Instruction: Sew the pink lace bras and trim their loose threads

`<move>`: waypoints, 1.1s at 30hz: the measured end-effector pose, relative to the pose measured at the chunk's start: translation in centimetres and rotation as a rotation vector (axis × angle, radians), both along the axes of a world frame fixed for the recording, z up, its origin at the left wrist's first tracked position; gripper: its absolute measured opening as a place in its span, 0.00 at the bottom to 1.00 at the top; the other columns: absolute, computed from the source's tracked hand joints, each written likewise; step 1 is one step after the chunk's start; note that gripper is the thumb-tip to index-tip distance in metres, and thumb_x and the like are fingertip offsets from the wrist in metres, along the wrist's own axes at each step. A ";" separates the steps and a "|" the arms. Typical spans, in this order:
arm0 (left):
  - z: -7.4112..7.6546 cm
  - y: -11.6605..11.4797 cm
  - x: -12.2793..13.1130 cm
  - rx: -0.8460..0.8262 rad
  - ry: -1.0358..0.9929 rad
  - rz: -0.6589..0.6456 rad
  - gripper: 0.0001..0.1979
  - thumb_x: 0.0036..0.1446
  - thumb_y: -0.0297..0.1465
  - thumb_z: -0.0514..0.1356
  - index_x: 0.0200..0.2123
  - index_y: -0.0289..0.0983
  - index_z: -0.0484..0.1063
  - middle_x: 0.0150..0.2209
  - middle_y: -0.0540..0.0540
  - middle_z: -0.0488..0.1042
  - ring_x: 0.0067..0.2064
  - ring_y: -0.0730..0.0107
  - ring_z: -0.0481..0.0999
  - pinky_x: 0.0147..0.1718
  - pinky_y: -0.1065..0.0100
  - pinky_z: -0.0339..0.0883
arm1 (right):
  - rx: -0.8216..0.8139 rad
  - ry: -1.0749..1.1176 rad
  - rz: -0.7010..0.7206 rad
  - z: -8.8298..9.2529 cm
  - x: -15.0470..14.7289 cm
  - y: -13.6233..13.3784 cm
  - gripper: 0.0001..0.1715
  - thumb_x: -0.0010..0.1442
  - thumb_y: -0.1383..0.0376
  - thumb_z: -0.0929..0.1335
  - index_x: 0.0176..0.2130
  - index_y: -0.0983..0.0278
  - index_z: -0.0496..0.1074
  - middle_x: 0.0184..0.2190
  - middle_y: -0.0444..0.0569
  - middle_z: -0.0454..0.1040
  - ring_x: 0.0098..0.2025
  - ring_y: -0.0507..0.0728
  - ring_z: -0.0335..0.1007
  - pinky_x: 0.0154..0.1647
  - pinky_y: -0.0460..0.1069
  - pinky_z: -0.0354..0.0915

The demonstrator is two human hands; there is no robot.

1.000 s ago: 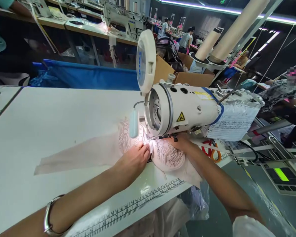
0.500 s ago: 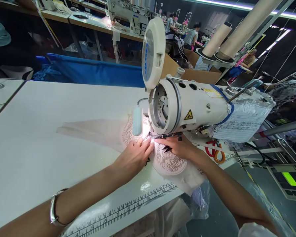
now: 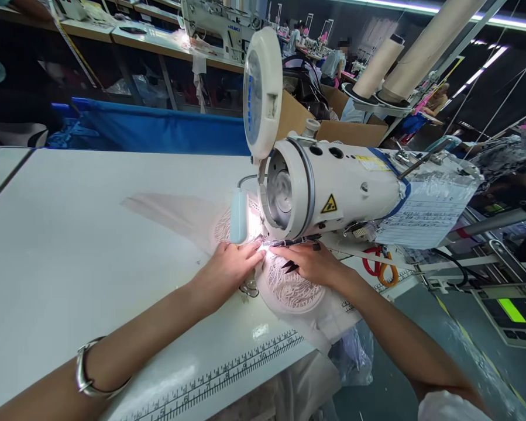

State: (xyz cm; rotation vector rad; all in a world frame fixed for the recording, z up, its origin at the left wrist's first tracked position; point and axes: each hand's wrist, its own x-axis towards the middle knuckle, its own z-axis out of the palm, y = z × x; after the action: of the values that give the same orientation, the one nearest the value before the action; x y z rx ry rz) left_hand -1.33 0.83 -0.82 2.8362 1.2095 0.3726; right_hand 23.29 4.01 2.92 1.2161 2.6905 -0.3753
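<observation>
A pale pink lace garment lies on the white sewing table, under the head of a white sewing machine. My left hand presses on the fabric just left of the needle, fingers curled together. My right hand rests on the lace to the right of the needle and holds small black thread snips, whose dark tips stick out near the fingers. A lit lamp on the machine glares on the needle area, so the needle itself is hard to see.
Orange-handled scissors lie on the table behind my right wrist. A printed ruler runs along the table's front edge. A blue bin, cardboard boxes and other sewing stations with people stand behind. A control panel sits at the right.
The fabric's plain tail has swung further back and to the right on the table. Both hands have stayed by the needle, and the snips' tips now show in my right hand.
</observation>
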 end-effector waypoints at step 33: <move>0.1 -3.5 3.8 0.152 0.341 0.003 0.25 0.60 0.19 0.51 0.60 0.15 0.62 0.61 0.20 0.65 0.62 0.37 0.67 0.59 0.45 0.62 | 0.057 0.354 -0.456 -0.4 -1.3 0.2 0.15 0.57 0.57 0.70 0.25 0.61 0.65 0.23 0.42 0.71 0.28 0.54 0.68 0.34 0.47 0.61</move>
State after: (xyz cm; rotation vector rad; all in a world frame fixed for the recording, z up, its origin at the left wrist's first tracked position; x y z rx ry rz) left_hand 2.44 -2.63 -0.70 3.1232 1.2850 -0.0246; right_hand 21.99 4.23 2.49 1.9493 2.6854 -0.6286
